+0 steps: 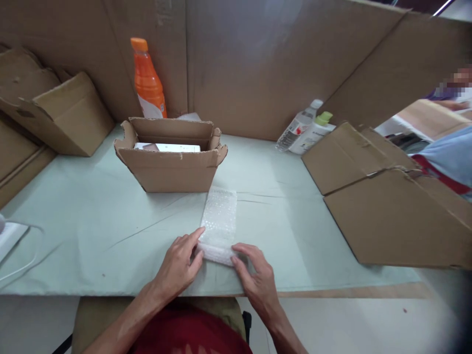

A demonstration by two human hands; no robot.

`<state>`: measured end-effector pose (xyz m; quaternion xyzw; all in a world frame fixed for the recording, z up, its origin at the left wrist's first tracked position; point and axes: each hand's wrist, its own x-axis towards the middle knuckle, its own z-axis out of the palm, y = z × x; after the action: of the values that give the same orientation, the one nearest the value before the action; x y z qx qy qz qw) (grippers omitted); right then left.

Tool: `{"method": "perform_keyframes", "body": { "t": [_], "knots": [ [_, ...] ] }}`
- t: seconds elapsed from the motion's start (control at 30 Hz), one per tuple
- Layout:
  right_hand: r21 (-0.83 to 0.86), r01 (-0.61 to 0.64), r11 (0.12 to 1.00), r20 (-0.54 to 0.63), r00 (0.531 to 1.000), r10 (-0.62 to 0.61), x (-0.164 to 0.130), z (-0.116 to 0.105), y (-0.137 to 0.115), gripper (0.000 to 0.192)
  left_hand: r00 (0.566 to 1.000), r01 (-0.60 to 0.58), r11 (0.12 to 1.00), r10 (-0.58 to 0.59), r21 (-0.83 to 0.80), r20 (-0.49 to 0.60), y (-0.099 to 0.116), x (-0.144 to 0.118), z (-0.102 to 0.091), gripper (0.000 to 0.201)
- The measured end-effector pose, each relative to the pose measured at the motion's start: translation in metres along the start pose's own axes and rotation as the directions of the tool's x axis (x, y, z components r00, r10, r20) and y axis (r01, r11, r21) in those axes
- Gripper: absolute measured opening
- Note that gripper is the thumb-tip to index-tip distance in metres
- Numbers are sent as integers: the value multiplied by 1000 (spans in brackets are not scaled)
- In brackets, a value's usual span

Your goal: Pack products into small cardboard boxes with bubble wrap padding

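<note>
A strip of clear bubble wrap [220, 211] lies on the pale green cloth, running away from me. Its near end is folded or rolled over into a thick white bundle; whether anything is inside cannot be seen. My left hand [180, 260] grips the bundle's left end, thumb at the near side and index finger pressing on the flat sheet. At the right end, my right hand [256, 270] pinches the bundle between thumb and fingers. Just beyond the strip stands an open cardboard box [177, 169] with a white box [177, 147] inside it.
An orange bottle [148, 81] stands behind the box. A clear bottle [298, 127] and a white bottle with green cap [311, 135] lean by the cardboard wall [254, 64]. More cardboard boxes [398, 211] flank the table. A white power strip [11, 238] lies far left.
</note>
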<state>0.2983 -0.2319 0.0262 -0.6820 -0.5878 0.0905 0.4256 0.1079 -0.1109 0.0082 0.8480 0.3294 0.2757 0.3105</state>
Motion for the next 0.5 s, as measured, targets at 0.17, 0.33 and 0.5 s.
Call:
{"method": "perform_keyframes", "body": {
  "t": [0.17, 0.33, 0.5],
  "knots": [
    [-207, 265, 942, 114, 962, -246, -5, 3, 3, 33, 999, 35, 998, -34, 59, -26, -5, 12, 8, 42],
    [-210, 248, 946, 104, 967, -231, 7, 17, 9, 27, 987, -153, 985, 156, 79, -36, 0, 5, -2, 51],
    [-27, 88, 996, 215, 973, -80, 9, 3, 6, 25, 982, -181, 983, 181, -8, 62, 5, -12, -11, 48]
  ]
}}
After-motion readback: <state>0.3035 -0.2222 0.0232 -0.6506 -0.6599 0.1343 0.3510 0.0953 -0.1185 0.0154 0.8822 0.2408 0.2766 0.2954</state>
